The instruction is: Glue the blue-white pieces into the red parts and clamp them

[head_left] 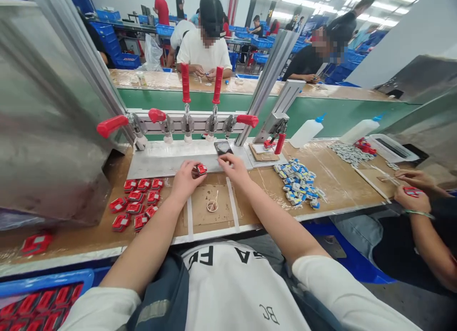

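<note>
My left hand (186, 180) is closed around a small red-and-black plastic housing (202, 169), held above the front edge of the metal base plate (160, 162). To its right, my right hand (233, 170) has its thumb and fingers drawn together. Whatever they pinch, if anything, is too small to see. Just beyond those fingertips, a dark square block (223, 148) lies on the plate. Between my forearms a small round dish (212, 206) with a thin stick in it rests on a cardboard sheet (196, 214). Several similar red housings (135, 196) lie left of my left hand.
Toggle clamps with red handles (185, 83) stand behind the plate. Blue-and-white small parts (298, 181) are heaped at right, near a white bottle (307, 132). A co-worker's hands (414, 198) hold a red part at far right. A blue crate (46, 278) sits lower left.
</note>
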### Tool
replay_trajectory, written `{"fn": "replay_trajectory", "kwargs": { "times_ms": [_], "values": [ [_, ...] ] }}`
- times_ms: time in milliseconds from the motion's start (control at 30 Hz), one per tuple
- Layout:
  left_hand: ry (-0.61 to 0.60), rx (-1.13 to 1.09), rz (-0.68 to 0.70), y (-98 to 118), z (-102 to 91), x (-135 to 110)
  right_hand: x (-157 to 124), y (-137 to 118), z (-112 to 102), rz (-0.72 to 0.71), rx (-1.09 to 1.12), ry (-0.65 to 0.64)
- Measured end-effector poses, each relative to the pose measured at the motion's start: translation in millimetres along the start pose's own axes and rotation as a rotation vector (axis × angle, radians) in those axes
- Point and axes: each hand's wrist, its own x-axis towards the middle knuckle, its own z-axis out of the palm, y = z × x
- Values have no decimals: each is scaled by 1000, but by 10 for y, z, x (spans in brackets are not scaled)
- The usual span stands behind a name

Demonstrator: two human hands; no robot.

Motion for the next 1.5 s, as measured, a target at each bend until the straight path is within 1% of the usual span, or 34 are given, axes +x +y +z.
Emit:
{"fn": "replay_trajectory", "kwargs": {
  "times_ms": [33, 100, 167, 233, 300, 367, 433, 533, 667, 767, 833, 933, 967, 1000, 1067, 1167, 1367, 1500],
  "values": [
    [-25, -29, -8, -7, 16, -2, -182, -24, -75, 14, 8, -25],
    [-70, -105, -27, -14, 51, -12, -486, -95, -180, 1, -30, -177],
    [-97, -193, -30, -8, 83, -34, -672, -186, -212, -41, -98, -346],
    [-112, -248, -12, 4, 102, -67, -740, -268, -187, -91, -140, -459],
    [-125, -229, 7, 9, 106, -105, -735, -319, -140, -149, -130, -524],
    [-137, -167, 15, -2, 104, -141, -710, -338, -98, -205, -88, -554],
    [-140, -133, 5, -26, 102, -169, -694, -336, -67, -222, -56, -561],
    [-156, -172, -11, -61, 106, -188, -694, -308, -38, -193, -7, -550],
    [-207, -215, -34, -71, 111, -186, -717, -229, -29, -199, 158, -534],
    [-228, -264, -72, -62, 124, -185, -732, -158, -39, -179, 264, -463],
    [-231, -275, -68, -51, 134, -186, -726, -121, -42, -125, 305, -323],
    [-227, -248, -45, -30, 146, -186, -686, -89, -32, 19, 321, -17],
    [-226, -235, -39, -24, 149, -185, -667, -81, -23, 66, 320, 59],
    [-226, -224, -33, -18, 151, -183, -649, -72, -14, 101, 322, 105],
    [-231, -210, -19, -9, 155, -182, -621, -55, 9, 137, 324, 122],
    [-234, -197, -3, 2, 159, -187, -609, -34, 36, 148, 293, 83],
    [-241, -171, 2, 9, 166, -191, -619, -32, 57, 122, 274, 41],
    [-237, -150, 17, -2, 174, -189, -622, -32, 62, 108, 257, 48]
  ]
}}
